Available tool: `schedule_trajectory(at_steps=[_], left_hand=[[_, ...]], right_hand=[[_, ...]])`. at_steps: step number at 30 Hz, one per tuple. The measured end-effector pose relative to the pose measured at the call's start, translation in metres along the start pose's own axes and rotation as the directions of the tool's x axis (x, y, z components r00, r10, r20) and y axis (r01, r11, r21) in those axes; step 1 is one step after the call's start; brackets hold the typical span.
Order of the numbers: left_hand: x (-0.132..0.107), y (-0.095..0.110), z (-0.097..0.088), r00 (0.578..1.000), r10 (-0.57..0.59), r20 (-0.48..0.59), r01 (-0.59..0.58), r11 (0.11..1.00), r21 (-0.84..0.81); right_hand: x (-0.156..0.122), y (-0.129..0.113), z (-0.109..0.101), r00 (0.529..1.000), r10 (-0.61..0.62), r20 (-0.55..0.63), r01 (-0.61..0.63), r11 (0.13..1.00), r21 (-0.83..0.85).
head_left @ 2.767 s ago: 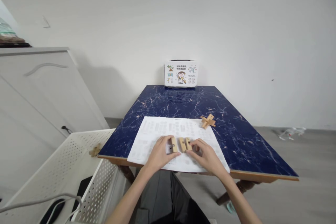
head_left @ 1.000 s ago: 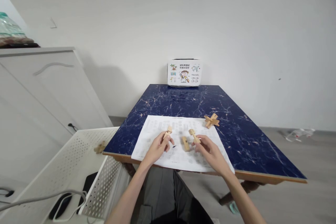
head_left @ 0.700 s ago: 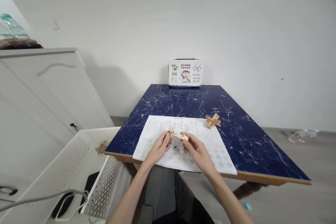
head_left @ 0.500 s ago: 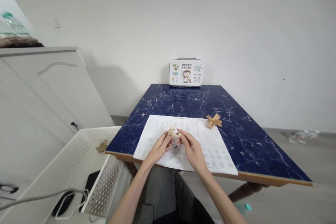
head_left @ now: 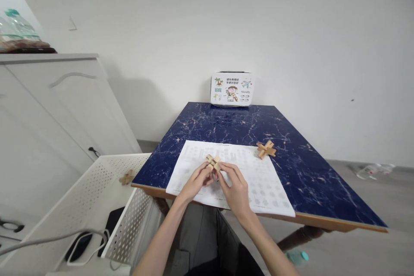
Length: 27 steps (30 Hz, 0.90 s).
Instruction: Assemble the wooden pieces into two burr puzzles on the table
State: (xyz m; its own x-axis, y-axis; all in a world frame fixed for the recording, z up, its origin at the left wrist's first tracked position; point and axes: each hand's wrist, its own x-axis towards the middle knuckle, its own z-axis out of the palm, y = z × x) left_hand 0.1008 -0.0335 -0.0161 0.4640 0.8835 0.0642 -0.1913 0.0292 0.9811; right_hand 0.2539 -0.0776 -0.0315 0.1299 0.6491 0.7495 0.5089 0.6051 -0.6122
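Note:
Between my fingertips are light wooden puzzle pieces [head_left: 213, 162], fitted against each other into a small cluster. My left hand [head_left: 196, 184] grips the cluster from the left, and my right hand [head_left: 235, 186] pinches it from the right. Fingers cover its lower part. Below both hands lies a white printed sheet [head_left: 200, 151] with rows of grey diagrams. An assembled wooden burr puzzle [head_left: 266, 149], darker in tone, rests across the sheet's upper right corner.
The blue marbled table [head_left: 310, 181] has a white cartoon-printed case [head_left: 232, 89] at its back against the wall. On the left stand a perforated white basket [head_left: 124, 228] holding another wooden puzzle [head_left: 127, 177], and a white cabinet [head_left: 54, 108]. A bottle [head_left: 297, 257] lies underneath at right.
The wooden pieces between my hands have come together into a more compact cluster, where a gap showed before. My right hand has turned slightly. The view has shifted a little.

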Motion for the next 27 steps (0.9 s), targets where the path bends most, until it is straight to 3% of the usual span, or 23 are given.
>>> schedule_trajectory(at_steps=[3,6,9,13,16,18,21,23,25,27], left_hand=[[0.0,0.001,0.0,1.0,-0.011,0.014,0.011,1.0,-0.019],[0.001,0.004,0.001,0.999,-0.005,0.034,0.004,1.0,0.026],[0.0,0.003,0.002,0.999,0.026,0.035,-0.031,0.992,0.126],[-0.001,-0.007,0.004,0.995,0.094,-0.035,-0.075,0.929,0.361],[0.004,-0.01,0.011,0.984,0.137,-0.117,-0.036,0.785,0.618],[0.011,-0.007,0.017,0.986,0.098,-0.138,0.042,0.648,0.761],[0.023,0.004,0.029,0.979,-0.016,-0.203,0.195,0.362,0.911],[0.026,0.013,0.038,0.964,0.01,-0.267,0.261,0.185,0.947],[0.025,0.019,0.048,0.956,0.107,-0.273,0.262,0.108,0.959],[0.02,0.02,0.061,0.962,0.152,-0.229,0.213,0.111,0.971]], right_hand=[[0.001,0.0,-0.003,0.999,0.024,-0.03,-0.023,1.0,0.017],[0.003,-0.001,-0.01,0.983,0.167,-0.072,-0.157,0.98,0.125],[0.001,0.005,-0.027,0.923,0.371,-0.102,-0.336,0.907,0.255],[-0.005,0.027,-0.059,0.826,0.547,-0.134,-0.505,0.825,0.255],[-0.008,0.047,-0.079,0.778,0.618,-0.115,-0.58,0.776,0.247],[-0.008,0.057,-0.087,0.762,0.642,-0.086,-0.608,0.754,0.249],[-0.005,0.062,-0.089,0.76,0.649,-0.04,-0.621,0.743,0.251],[-0.004,0.063,-0.087,0.764,0.644,-0.018,-0.621,0.744,0.247],[-0.003,0.063,-0.085,0.769,0.639,0.0,-0.619,0.744,0.252],[-0.002,0.064,-0.084,0.776,0.63,0.008,-0.608,0.745,0.275]])
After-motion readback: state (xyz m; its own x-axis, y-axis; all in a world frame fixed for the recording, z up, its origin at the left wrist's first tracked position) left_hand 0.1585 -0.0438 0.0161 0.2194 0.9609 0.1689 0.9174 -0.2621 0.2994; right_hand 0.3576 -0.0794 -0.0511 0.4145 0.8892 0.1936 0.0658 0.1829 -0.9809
